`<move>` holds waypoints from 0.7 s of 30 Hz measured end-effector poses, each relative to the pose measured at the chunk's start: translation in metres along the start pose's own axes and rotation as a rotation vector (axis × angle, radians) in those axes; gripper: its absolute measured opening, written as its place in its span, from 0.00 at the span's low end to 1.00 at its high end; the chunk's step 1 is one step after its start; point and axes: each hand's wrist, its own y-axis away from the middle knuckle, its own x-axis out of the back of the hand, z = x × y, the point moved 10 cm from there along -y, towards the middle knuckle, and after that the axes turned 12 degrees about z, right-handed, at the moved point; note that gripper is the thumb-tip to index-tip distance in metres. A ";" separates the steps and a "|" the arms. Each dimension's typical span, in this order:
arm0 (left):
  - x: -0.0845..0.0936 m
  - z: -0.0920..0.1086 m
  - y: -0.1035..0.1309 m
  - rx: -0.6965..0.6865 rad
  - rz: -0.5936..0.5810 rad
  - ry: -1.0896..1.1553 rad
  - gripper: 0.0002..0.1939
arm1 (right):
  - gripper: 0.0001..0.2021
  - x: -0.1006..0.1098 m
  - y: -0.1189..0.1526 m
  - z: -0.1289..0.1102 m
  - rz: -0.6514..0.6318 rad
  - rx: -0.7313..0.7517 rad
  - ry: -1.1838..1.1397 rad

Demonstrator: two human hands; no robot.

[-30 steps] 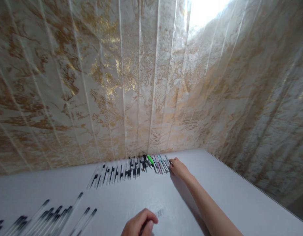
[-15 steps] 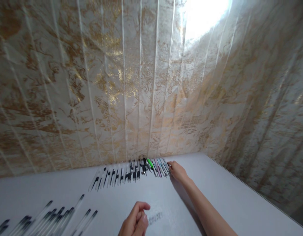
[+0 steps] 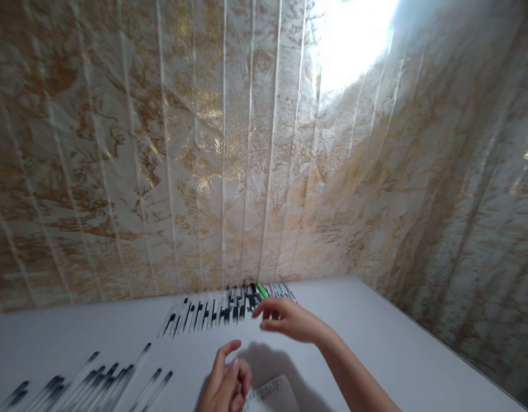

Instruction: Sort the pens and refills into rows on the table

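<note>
My left hand (image 3: 225, 380) is at the bottom centre, its index finger stretched away from the thumb and the other fingers loosely curled. I see nothing held in it. Beside it is a white sheet (image 3: 281, 395) with small, blurred writing, partly in shadow. My right hand (image 3: 289, 320) hovers over the table with bent, parted fingers, and no object shows between them. Just behind it lies the right end of a row of pens, with a bright green marker (image 3: 262, 290) and slim coloured pens (image 3: 278, 290), partly covered by the hand.
Black-capped clear pens (image 3: 199, 315) continue the row leftward along the back of the white table (image 3: 375, 337). More black-capped pens (image 3: 103, 377) lie at the front left. A gold-patterned curtain (image 3: 203, 171) hangs behind the table, under a bright light.
My right hand has come away from the right end of the pen row, moving left and nearer. Its shadow now falls by the sheet, whose edges show. My left hand has shifted slightly left.
</note>
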 end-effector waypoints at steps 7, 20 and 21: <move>0.012 -0.002 -0.003 0.056 0.086 0.064 0.44 | 0.10 -0.066 0.016 -0.056 -0.081 0.004 0.072; 0.043 0.022 0.010 -0.080 0.270 -0.065 0.37 | 0.15 -0.074 0.031 -0.081 -0.122 0.110 0.166; 0.041 0.022 0.010 -0.067 0.259 -0.059 0.37 | 0.15 -0.077 0.031 -0.084 -0.126 0.120 0.160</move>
